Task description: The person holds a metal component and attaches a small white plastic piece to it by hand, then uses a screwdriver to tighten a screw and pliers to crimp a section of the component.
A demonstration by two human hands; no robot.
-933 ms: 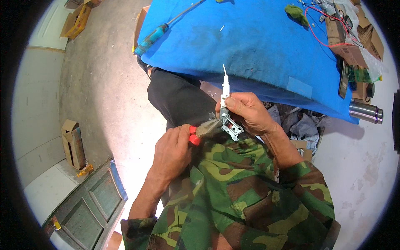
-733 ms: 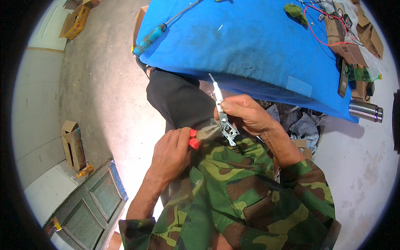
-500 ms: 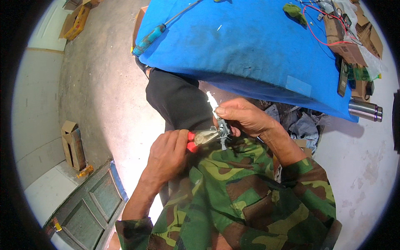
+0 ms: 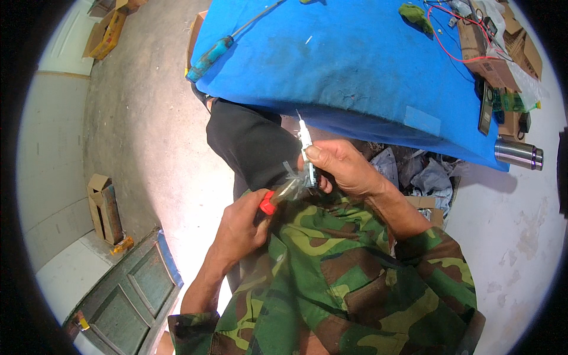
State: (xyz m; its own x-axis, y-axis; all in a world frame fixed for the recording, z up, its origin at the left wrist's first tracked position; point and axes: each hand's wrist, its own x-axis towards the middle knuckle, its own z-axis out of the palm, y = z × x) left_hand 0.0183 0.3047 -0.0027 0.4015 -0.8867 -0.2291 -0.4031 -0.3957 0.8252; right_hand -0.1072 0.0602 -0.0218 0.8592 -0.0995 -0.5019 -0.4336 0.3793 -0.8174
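Since earlier, the part (image 4: 305, 155) has tipped upright again, pinched in the right hand (image 4: 343, 168) below the blue table (image 4: 355, 59). Left hand (image 4: 239, 228) grips red-handled pliers (image 4: 278, 195). Light, thin, probably fragile: hold its body.

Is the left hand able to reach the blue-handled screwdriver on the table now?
Probably not at once: the left hand grips red-handled pliers, and the screwdriver lies farther off on the blue table.

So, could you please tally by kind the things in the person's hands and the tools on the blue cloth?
Red-handled pliers, in the left hand: 1
Small white part, in the right hand: 1
Screwdriver on the blue cloth: 1
Steel flask at its edge: 1
Total: 4
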